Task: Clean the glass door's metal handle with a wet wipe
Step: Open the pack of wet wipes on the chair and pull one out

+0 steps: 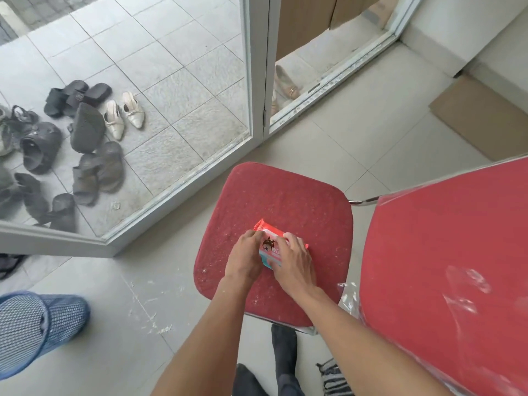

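Note:
A pink and red wet wipe pack (270,247) lies on the red seat of a chair (280,195) in front of me. My left hand (245,258) rests on the pack's left side, fingers pinched at its top flap. My right hand (294,264) presses on the pack's right side and covers much of it. The glass door (143,81) with its white frame (257,81) stands beyond the chair. Its metal handle is out of view.
The chair's red backrest (445,281), wrapped in clear plastic, rises at the right. Several sandals and shoes (85,132) lie outside behind the glass. A blue mesh basket (37,330) lies on the tiled floor at the left. Flat cardboard (480,118) lies at the far right.

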Demonstrator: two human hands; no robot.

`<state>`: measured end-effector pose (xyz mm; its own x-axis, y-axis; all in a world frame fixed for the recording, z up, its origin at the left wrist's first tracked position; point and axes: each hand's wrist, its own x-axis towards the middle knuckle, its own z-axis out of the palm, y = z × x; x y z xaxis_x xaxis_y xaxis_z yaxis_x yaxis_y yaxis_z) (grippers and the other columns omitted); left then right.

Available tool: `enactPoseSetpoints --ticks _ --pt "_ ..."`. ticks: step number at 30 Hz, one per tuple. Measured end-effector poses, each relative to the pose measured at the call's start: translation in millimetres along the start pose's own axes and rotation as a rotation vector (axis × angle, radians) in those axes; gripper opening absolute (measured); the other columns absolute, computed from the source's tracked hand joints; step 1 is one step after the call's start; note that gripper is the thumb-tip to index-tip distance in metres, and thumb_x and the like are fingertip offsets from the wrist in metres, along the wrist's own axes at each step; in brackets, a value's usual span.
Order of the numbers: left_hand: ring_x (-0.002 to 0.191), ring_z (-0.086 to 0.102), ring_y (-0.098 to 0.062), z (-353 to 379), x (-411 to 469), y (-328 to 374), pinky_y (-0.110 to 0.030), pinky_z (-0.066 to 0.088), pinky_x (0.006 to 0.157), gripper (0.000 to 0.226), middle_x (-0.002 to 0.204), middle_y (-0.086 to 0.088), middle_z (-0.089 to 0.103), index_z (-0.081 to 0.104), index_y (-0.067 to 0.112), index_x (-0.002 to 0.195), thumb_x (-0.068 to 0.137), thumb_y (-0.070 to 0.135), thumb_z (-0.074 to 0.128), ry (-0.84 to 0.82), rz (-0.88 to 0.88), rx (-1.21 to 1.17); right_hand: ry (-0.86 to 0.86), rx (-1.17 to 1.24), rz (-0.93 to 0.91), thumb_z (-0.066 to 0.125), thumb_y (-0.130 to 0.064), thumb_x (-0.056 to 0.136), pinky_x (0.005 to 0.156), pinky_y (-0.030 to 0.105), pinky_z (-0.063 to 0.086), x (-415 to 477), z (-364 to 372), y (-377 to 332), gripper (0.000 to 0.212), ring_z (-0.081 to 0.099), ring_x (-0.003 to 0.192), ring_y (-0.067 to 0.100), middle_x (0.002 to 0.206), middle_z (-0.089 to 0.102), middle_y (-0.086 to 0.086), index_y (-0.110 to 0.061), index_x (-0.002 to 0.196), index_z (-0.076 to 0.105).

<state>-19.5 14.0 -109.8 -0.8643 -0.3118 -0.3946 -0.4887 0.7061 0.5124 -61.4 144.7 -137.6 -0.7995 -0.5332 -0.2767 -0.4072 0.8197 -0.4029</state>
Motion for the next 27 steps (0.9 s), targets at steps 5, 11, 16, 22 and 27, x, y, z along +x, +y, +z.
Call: enactPoseSetpoints --ticks 5,11,16,22,27 --pt "0.104 0.059 -0.022 5 3 1 -0.036 0.054 0.086 0.046 0.115 -0.004 0.059 0.060 0.014 0.125 0.082 0.003 0.071 0.035 -0.050 -0.055 -0.014 -0.147 -0.164 0.061 -0.030 0.094 0.091 0.029 0.052 1 2 6 0.046 0.051 0.124 0.023 0.134 0.052 0.009 -0.011 0.134 0.047" --pt "0.114 0.056 -0.027 11 1 1 -0.037 0.048 0.096 0.059 0.124 -0.009 0.058 0.050 0.014 0.138 0.083 0.009 0.072 0.067 -0.073 -0.150 0.054 -0.117 -0.283 0.032 -0.029 0.107 0.077 0.034 0.058 -4 -3 16 0.036 0.060 0.110 0.027 0.120 0.062 0.011 -0.007 0.126 0.053" --pt "0.124 0.053 -0.024 16 -4 -2 -0.035 0.049 0.100 0.054 0.136 -0.007 0.055 0.052 0.018 0.140 0.090 0.003 0.063 0.063 -0.034 -0.090 0.265 0.205 0.063 0.045 -0.017 0.103 0.055 0.027 0.036 15 -14 29 0.022 0.059 0.072 0.023 0.081 0.063 0.006 -0.008 0.097 0.064" --pt "0.127 0.046 -0.019 18 -4 -1 -0.036 0.055 0.096 0.051 0.140 -0.005 0.048 0.048 0.020 0.144 0.095 0.011 0.059 0.048 -0.011 -0.012 0.355 0.274 0.219 0.065 -0.001 0.090 0.065 0.028 0.044 23 -13 32 0.030 0.058 0.088 0.022 0.099 0.058 0.011 -0.005 0.120 0.065" --pt "0.107 0.046 -0.016 25 -6 3 -0.029 0.051 0.092 0.047 0.127 -0.003 0.043 0.052 0.016 0.132 0.088 0.023 0.067 0.101 0.021 0.123 0.263 0.236 0.102 0.064 -0.010 0.092 0.054 0.033 0.051 4 7 30 0.004 0.058 0.072 0.015 0.088 0.061 0.004 -0.009 0.096 0.065"
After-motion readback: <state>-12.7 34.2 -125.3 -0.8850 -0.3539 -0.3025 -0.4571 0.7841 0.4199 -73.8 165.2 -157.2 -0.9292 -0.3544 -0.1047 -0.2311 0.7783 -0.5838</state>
